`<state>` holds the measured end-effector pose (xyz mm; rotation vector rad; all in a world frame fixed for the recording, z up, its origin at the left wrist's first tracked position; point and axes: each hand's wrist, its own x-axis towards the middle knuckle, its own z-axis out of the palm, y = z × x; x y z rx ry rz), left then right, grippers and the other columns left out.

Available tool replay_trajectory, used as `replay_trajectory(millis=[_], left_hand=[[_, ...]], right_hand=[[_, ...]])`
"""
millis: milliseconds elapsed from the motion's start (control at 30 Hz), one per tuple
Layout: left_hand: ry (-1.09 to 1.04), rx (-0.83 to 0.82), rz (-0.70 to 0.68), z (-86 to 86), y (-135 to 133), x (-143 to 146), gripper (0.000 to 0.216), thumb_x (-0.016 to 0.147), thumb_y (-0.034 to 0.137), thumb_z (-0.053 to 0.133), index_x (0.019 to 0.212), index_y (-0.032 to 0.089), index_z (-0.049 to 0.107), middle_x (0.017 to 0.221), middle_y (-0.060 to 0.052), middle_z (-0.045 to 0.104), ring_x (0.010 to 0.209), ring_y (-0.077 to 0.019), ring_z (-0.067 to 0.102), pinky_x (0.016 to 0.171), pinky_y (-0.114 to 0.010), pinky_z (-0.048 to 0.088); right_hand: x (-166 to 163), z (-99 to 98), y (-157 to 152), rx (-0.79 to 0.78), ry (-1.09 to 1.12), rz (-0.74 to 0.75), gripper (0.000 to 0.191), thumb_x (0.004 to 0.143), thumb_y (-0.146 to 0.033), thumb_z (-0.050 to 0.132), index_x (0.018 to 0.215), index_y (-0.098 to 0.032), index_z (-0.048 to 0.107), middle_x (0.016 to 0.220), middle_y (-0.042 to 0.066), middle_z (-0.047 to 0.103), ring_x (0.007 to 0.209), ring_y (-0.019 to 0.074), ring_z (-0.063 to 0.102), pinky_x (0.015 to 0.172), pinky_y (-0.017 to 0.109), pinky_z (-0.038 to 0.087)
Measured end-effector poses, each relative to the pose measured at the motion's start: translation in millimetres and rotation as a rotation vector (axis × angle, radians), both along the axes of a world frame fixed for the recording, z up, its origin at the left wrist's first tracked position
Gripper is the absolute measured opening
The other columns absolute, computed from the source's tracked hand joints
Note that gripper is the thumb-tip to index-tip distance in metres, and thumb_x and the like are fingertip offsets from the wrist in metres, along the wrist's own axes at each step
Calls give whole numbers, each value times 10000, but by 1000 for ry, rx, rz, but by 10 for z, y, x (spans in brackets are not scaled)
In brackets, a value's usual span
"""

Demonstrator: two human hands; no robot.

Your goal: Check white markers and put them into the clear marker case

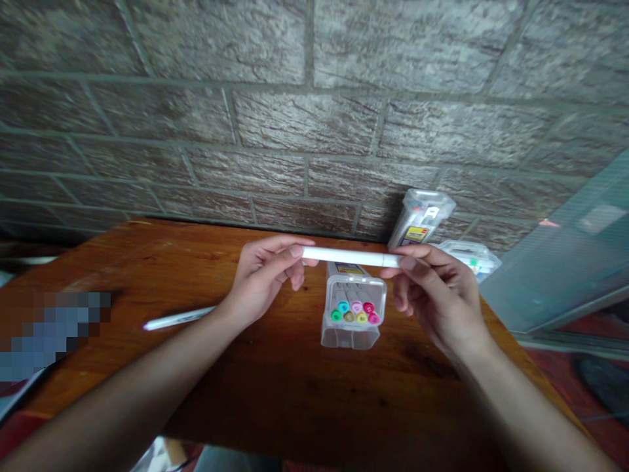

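A white marker (344,256) is held level in the air between my two hands. My left hand (268,272) pinches one end with thumb and fingers, and my right hand (435,282) grips the other end, near a thin seam. Below the marker, a clear plastic case (351,336) lies on the wooden table with its open end toward me. Several markers (354,311) inside show coloured, numbered ends in green, teal, pink, red and yellow. Another white marker (179,317) with a purple tip lies left of the case, partly hidden by my left forearm.
Against the stone-block wall (304,124) at the back right stands an upright clear case (421,216) with a yellow label. Another clear container (472,257) sits beside it, partly behind my right hand. The wooden table (275,387) ends near a glass panel (565,242) on the right.
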<state>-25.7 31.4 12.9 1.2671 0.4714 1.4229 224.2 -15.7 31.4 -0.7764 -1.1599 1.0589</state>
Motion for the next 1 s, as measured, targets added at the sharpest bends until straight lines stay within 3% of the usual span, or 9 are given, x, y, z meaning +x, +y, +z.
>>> replay_trajectory(millis=[1000], left_hand=[[-16, -32, 6, 16, -10, -10, 214, 839, 259, 801, 1013, 166, 884, 799, -123, 833, 470, -106, 582, 461, -235, 472]], right_hand=[[-9, 45, -11, -35, 5, -20, 151, 843, -342, 826, 928, -217, 816, 808, 59, 854, 371, 113, 589, 334, 215, 432]])
